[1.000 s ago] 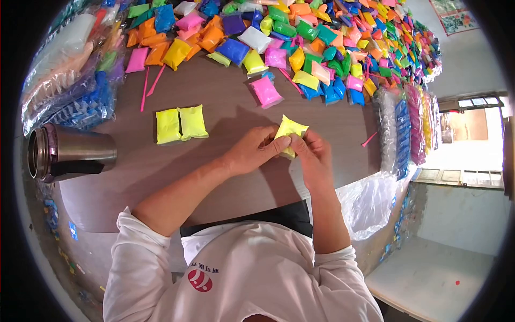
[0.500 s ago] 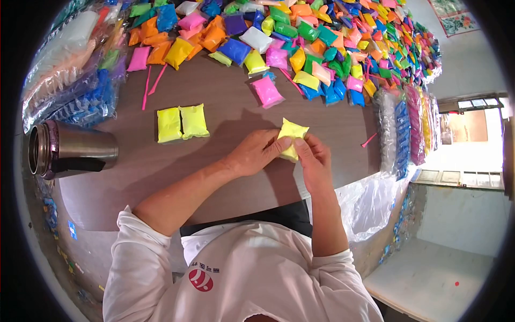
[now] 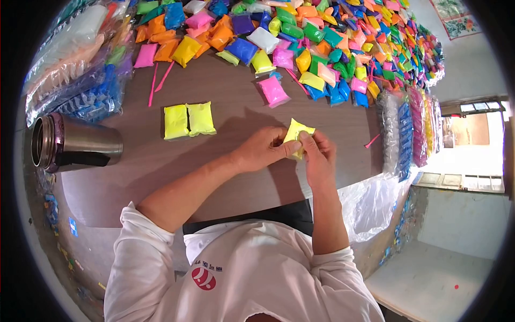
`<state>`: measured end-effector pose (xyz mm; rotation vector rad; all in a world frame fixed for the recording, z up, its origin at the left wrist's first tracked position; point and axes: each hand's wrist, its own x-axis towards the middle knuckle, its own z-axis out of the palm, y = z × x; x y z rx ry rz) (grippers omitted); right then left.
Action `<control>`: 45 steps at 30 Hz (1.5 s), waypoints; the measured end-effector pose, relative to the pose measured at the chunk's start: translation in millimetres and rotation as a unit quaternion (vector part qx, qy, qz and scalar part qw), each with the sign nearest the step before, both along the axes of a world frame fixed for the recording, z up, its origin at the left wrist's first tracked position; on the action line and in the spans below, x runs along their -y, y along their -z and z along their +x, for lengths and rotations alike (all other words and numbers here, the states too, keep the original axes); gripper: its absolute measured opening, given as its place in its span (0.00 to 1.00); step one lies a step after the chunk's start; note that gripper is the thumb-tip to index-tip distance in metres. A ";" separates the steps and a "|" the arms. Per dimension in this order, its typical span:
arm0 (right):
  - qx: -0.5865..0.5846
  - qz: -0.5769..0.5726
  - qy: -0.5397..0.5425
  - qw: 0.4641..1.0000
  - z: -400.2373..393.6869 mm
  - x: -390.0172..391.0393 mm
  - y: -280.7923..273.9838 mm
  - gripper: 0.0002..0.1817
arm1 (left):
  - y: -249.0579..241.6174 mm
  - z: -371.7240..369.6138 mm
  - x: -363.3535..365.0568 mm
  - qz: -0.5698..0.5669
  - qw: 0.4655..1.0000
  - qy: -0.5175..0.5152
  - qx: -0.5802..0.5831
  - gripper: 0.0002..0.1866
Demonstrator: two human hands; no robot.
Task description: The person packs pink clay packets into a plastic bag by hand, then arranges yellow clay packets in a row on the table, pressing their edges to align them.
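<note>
The yellow packet (image 3: 295,130) is between the hands, over the table (image 3: 348,121) and nearer its right edge than its left. The left hand (image 3: 264,149) pinches its left side, the right hand (image 3: 321,155) its right, so neither is clearly nearer. Its long axis seems to point toward the far edge. A yellow pair (image 3: 201,118) lies leftward, nearer the left hand.

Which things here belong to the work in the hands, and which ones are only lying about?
Likely part of the work:
held yellow packet, between left hand and right hand
two yellow packets side by side

Apparently just lying about:
metal flask
pink sticks
</note>
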<state>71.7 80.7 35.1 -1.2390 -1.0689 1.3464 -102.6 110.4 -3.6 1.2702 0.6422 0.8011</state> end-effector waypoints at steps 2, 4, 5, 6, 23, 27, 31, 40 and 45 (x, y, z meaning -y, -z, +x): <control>-0.018 -0.027 -0.011 0.999 3.2 -2.6 0.8 0.14 | -6.0 -5.0 -3.7 0.027 0.999 0.002 -0.033 0.21; -0.015 -0.047 -0.025 0.998 2.8 0.6 -6.5 0.14 | -0.1 -2.4 -2.8 0.097 0.991 -0.016 -0.092 0.22; -0.003 -0.041 -0.036 0.998 6.3 0.6 -6.7 0.14 | 1.9 -0.7 -2.2 0.131 0.983 -0.024 -0.123 0.22; 0.009 -0.035 -0.047 0.998 11.5 -0.3 -6.6 0.14 | 0.9 -0.6 -1.5 0.143 0.981 -0.019 -0.132 0.22; 0.302 0.010 -0.256 0.918 -81.5 -82.6 -18.3 0.14 | 9.0 6.7 23.1 0.351 0.910 0.022 -0.217 0.10; 0.329 0.016 -0.259 0.908 -102.6 -84.9 -3.4 0.14 | 17.7 8.9 21.2 0.350 0.917 0.031 -0.191 0.11; 0.458 0.147 -0.155 0.863 -107.0 -72.0 -11.4 0.16 | 9.9 0.3 24.5 0.320 0.931 0.017 -0.175 0.12; 0.457 0.197 -0.231 0.836 -104.7 -77.1 -8.8 0.07 | 0.7 0.1 21.3 0.286 0.927 0.064 -0.233 0.13; 0.487 0.289 -0.160 0.808 -122.2 -122.2 -24.2 0.10 | 18.6 12.7 24.2 0.404 0.893 -0.077 -0.181 0.13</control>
